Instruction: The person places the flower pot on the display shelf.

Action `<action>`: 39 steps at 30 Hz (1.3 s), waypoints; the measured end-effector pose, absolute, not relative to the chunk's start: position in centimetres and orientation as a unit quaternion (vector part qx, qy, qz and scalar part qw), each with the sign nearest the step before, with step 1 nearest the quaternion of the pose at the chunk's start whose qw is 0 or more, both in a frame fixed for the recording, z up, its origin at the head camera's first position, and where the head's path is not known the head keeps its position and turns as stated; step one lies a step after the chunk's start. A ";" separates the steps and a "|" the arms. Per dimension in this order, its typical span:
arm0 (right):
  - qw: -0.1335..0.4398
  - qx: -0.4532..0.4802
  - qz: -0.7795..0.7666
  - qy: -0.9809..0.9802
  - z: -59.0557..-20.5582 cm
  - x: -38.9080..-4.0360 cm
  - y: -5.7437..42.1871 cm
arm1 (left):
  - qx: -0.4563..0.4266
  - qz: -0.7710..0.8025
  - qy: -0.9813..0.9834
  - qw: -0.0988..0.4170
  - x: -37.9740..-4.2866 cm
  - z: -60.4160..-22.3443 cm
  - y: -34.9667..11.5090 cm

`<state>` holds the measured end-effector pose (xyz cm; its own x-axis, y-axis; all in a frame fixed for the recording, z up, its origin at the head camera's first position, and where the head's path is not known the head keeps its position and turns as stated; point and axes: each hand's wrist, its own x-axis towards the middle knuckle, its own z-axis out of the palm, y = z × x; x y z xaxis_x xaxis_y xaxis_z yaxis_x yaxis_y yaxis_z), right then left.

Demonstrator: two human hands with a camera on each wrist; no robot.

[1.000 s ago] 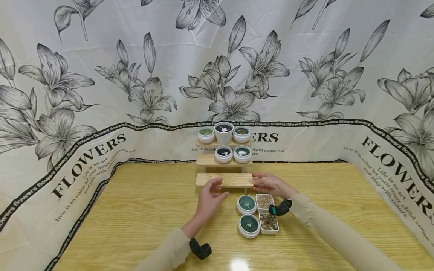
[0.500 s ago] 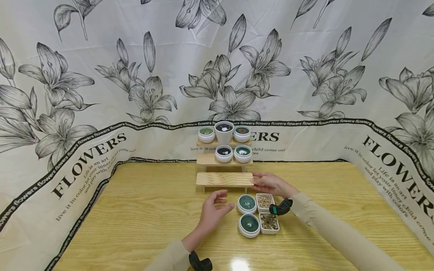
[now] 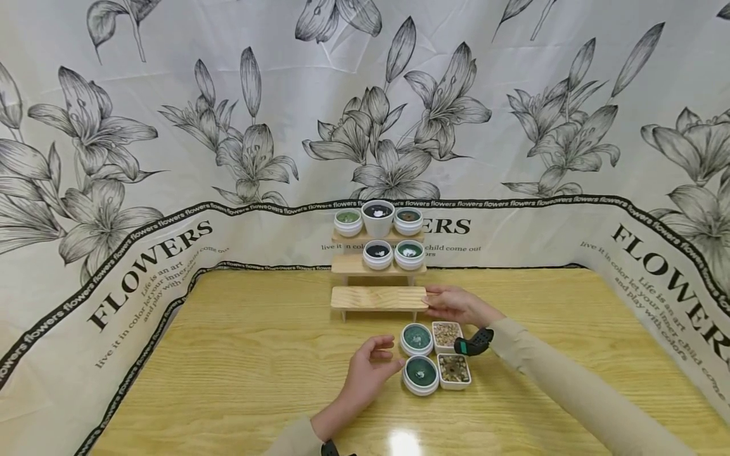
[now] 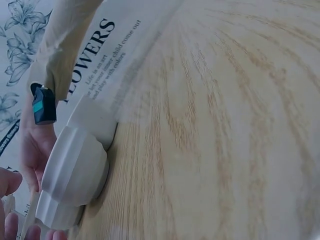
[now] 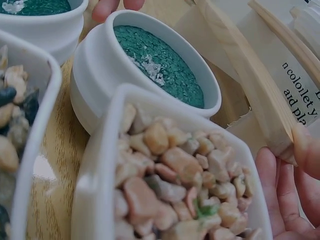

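My right hand (image 3: 456, 305) holds the right end of the lowest wooden shelf (image 3: 376, 297) between thumb and fingers. In the right wrist view, this shelf's end (image 5: 280, 135) sits between the thumb and curled fingertips. My left hand (image 3: 367, 377) hovers over the table with fingers loosely bent and nothing in them. Its thumb tip comes right at the rim of the front round white pot (image 3: 421, 373) with dark green filling. Behind that pot is a second round green-filled pot (image 3: 417, 339). To their right stand two square white pots of pebbles, a pale one (image 3: 447, 335) and a darker one (image 3: 454, 369).
Behind the lowest shelf rise the middle shelf (image 3: 348, 264) and the top shelf (image 3: 379, 239). Two white pots stand on the middle one, three on the top, including a taller pot (image 3: 377, 218). A flower-printed cloth (image 3: 256, 234) hangs behind the wooden table (image 3: 239, 354).
My left hand has left the lowest shelf and come nearer and to the right, beside the round pots. The right hand has kept its hold on the shelf's end.
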<state>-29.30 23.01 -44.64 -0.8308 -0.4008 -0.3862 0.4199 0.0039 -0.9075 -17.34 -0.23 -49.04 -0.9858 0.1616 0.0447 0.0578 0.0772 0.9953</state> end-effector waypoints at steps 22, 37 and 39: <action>0.295 -0.015 -0.690 0.661 -44.9 -29.7 23.4 | 0.095 0.680 0.726 0.045 -15.9 -49.4 1.7; 0.292 -0.016 -0.698 0.654 -44.8 -29.4 23.4 | 0.152 0.674 0.722 0.046 -15.6 -50.0 2.0; 0.291 -0.018 -0.697 0.655 -44.9 -29.4 23.4 | 0.156 0.672 0.722 0.049 -15.6 -50.0 2.0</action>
<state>-29.40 23.44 -44.86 -0.8296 -0.4292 -0.3572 0.3832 0.0276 -0.9232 -15.59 1.98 -49.98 -0.9461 0.2923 0.1391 0.1595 0.0470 0.9861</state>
